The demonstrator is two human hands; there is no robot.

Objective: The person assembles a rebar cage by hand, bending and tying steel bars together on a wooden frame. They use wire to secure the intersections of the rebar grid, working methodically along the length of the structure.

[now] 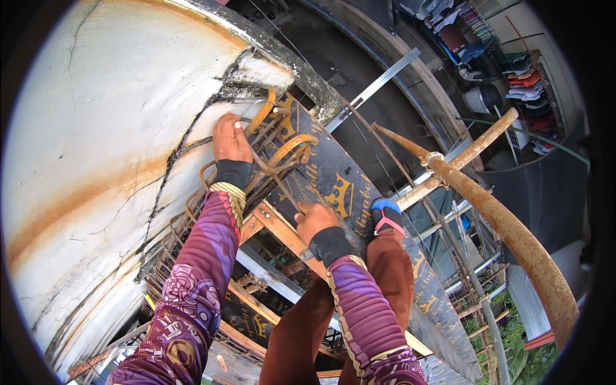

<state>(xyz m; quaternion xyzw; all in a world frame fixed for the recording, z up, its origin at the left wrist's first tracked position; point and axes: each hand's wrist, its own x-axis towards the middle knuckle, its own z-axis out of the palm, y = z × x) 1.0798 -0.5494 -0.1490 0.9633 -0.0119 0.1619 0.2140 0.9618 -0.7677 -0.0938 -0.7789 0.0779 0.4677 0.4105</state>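
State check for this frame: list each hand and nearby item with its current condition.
left hand: gripping the rusty rebar cage
right hand: closed on a thin tool
white wall: cracked, rust-stained
rusty pipe: tied with wire
dark board: tilted under foot

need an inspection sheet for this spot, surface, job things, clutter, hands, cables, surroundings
surface: cracked white concrete wall with a rust-coloured stain; person stands on a dark printed board, one foot in a sandal
job's things: rusty rebar cage against the wall edge; thin tie wire at its top
clutter: loose metal bar lying on the floor below
hands: left hand grips the top of the cage; right hand holds a thin metal tool beside the cage
cables: nothing seen
surroundings: rusty pipe railing on the right, clothes hanging and a bucket far below, greenery at lower right
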